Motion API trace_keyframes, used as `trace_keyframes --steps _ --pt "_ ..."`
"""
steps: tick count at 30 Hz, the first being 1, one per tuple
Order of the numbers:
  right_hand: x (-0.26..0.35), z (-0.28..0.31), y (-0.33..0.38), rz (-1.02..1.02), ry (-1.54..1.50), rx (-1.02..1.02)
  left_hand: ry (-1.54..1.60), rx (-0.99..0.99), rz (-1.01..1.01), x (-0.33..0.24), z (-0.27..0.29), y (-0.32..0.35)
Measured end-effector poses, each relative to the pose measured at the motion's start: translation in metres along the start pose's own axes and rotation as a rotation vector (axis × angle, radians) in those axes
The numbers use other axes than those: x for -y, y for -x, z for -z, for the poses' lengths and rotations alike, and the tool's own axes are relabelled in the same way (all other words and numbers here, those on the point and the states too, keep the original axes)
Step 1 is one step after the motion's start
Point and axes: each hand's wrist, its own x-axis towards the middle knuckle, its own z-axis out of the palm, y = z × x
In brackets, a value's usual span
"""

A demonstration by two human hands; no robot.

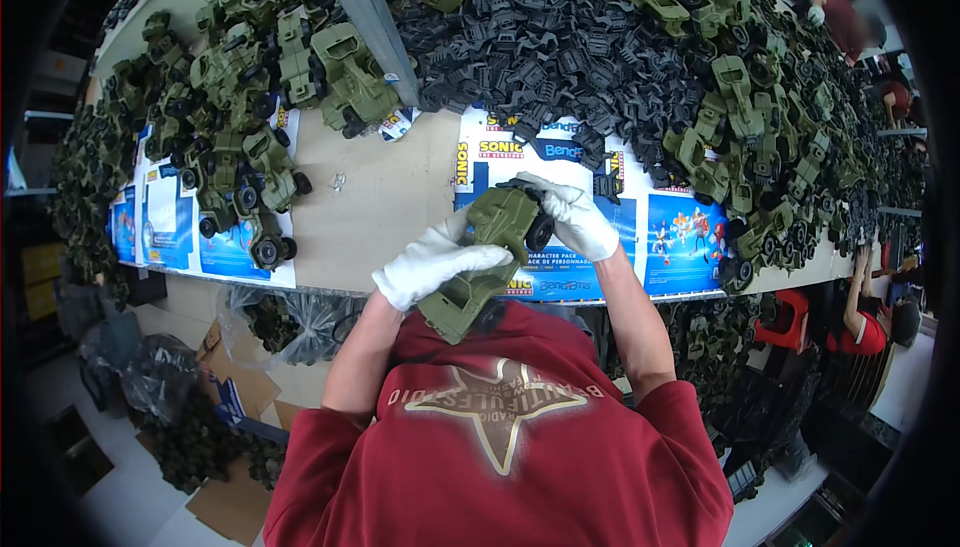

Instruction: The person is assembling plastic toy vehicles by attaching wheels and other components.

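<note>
An olive-green toy truck (480, 262) with black wheels is held tilted in front of my chest, over the table's near edge. My left hand (437, 259), in a white glove, grips its body from the left, thumb across the top. At the far end of the truck, my white-gloved right hand (572, 215) closes its fingers around a small black part (522, 185) there. The fingers partly hide that part, so its shape is unclear. Beyond my hands lies a large heap of black plastic parts (540, 47).
Green toy trucks (240, 137) are piled on the left, with more trucks (760, 117) on the right. Printed blue card sheets (685, 242) cover parts of the table (375, 182). A grey metal post (365, 17) rises beyond. Other people (860, 332) work at the far right.
</note>
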Motion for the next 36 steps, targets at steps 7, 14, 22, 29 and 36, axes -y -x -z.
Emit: trace_keyframes --steps 7,14,22,29,36 --pt "0.005 -0.002 -0.001 -0.016 0.063 0.001 0.057 -0.013 0.038 -0.001 -0.001 0.001" --pt "0.020 -0.029 -0.021 0.036 0.427 -0.382 0.010 -0.129 -0.151 0.017 -0.034 -0.014" --pt "-0.012 -0.068 -0.013 0.045 0.109 -0.546 0.258 0.003 -0.415 0.048 -0.011 -0.046" --pt "-0.005 -0.076 0.010 0.257 0.867 -0.450 0.220 -0.066 -0.584 0.068 -0.014 -0.056" --pt "-0.007 -0.087 0.021 0.438 0.875 -0.448 0.149 -0.145 -0.526 0.070 -0.026 -0.028"
